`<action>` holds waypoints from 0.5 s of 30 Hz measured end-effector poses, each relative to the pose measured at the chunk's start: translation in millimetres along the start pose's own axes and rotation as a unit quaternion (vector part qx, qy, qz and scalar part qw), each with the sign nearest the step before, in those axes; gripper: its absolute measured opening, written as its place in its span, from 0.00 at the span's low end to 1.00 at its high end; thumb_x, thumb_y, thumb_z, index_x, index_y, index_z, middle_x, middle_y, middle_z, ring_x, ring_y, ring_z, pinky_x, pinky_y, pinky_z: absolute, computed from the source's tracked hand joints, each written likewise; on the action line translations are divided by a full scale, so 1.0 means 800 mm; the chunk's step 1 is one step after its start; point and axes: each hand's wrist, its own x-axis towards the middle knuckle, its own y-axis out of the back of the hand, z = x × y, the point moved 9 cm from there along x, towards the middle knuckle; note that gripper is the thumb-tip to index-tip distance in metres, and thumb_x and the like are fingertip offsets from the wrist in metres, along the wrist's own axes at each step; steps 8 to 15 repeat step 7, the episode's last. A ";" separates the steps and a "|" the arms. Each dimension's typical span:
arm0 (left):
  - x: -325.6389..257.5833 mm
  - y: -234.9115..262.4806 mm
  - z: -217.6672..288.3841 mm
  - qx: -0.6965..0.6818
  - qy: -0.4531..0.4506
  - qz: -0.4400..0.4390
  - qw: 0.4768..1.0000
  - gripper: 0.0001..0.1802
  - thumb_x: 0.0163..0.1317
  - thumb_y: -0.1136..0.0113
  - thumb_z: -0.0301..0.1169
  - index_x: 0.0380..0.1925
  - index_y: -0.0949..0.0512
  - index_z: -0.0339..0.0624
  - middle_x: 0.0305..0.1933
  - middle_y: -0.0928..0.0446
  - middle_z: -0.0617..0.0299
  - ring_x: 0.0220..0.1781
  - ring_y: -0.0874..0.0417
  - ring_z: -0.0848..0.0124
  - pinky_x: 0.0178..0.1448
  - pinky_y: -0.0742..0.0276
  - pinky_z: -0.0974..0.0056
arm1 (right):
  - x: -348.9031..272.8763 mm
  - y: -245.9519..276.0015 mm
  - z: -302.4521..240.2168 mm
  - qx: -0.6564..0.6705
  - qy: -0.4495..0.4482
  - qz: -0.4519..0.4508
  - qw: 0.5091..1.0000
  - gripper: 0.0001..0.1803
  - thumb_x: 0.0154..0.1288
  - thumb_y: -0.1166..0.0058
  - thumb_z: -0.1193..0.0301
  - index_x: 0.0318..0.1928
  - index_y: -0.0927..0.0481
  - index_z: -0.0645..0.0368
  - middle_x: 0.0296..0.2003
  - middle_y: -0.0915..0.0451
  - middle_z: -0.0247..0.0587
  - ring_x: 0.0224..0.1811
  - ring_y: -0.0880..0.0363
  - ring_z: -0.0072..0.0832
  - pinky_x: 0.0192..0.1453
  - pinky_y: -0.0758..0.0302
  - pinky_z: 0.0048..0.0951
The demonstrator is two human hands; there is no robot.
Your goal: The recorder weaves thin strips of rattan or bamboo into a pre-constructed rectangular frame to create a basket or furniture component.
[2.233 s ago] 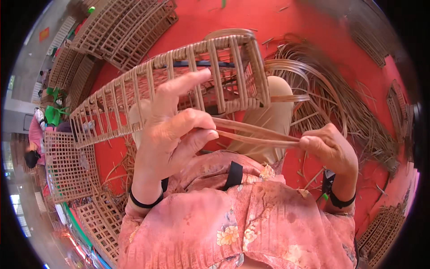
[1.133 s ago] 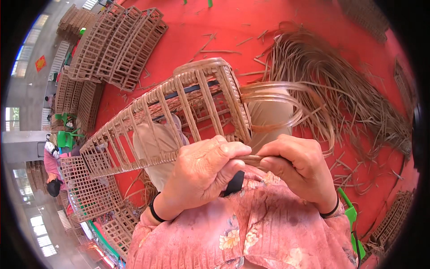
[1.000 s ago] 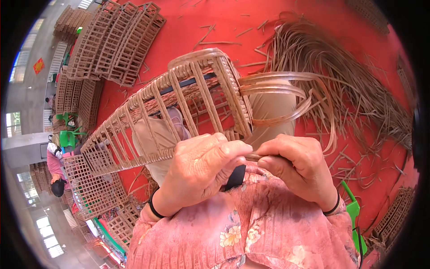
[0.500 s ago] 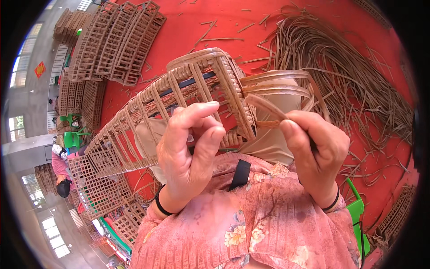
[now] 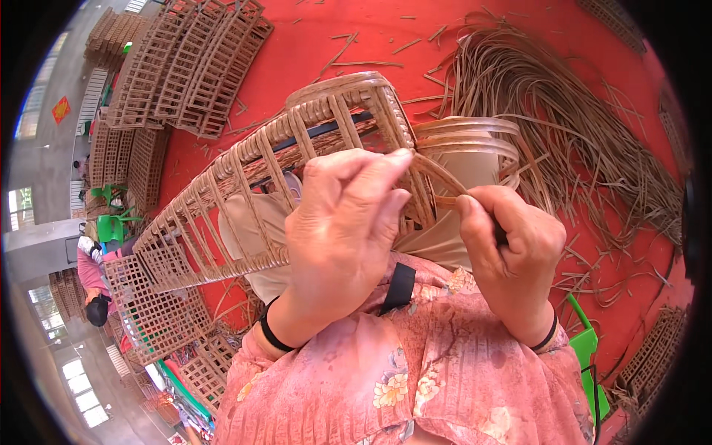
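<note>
A long woven rattan-like frame, brown with open crossbars, lies slanted across my lap. A flat brown weaving strip bends out from its right end. My right hand pinches this strip between thumb and forefinger, just right of the frame. My left hand is over the frame's right end, forefinger reaching to where the strip meets the edge. Its thumb stands apart below; whether the fingertip presses the strip is hard to tell. Looped strip coils stick out beyond that end, above my knee.
A large heap of loose strips spreads over the red floor at far right. Woven frames are stacked at far left, with a green chair and another person nearby. A second green chair stands at my right.
My left hand has moved right, to the frame's end and the strip. The frame has shifted slightly right and up; my right hand keeps its pinch, slightly further left.
</note>
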 end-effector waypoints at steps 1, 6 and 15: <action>0.000 -0.007 0.003 0.013 -0.013 -0.010 1.000 0.21 0.57 0.29 0.22 0.53 0.18 0.38 0.43 0.23 0.58 0.33 0.19 0.69 0.35 0.21 0.67 | -0.001 0.001 -0.002 -0.001 0.002 -0.001 1.000 0.04 0.60 0.36 0.76 0.30 0.19 0.57 0.17 0.23 0.41 0.16 0.24 0.37 0.23 0.30 0.34; -0.002 -0.019 0.007 0.095 -0.016 -0.066 0.993 0.22 0.57 0.28 0.27 0.54 0.16 0.45 0.41 0.25 0.59 0.35 0.17 0.67 0.36 0.19 0.65 | -0.003 -0.007 0.013 0.118 -0.082 -0.031 0.989 0.03 0.64 0.38 0.74 0.35 0.17 0.61 0.20 0.21 0.46 0.18 0.21 0.33 0.26 0.26 0.34; -0.001 -0.020 0.006 0.100 -0.014 -0.080 0.992 0.22 0.59 0.29 0.27 0.55 0.16 0.47 0.43 0.25 0.59 0.36 0.17 0.68 0.37 0.19 0.65 | -0.003 -0.005 0.013 0.114 -0.082 -0.030 0.990 0.03 0.64 0.38 0.74 0.35 0.17 0.61 0.20 0.21 0.46 0.18 0.21 0.33 0.26 0.26 0.34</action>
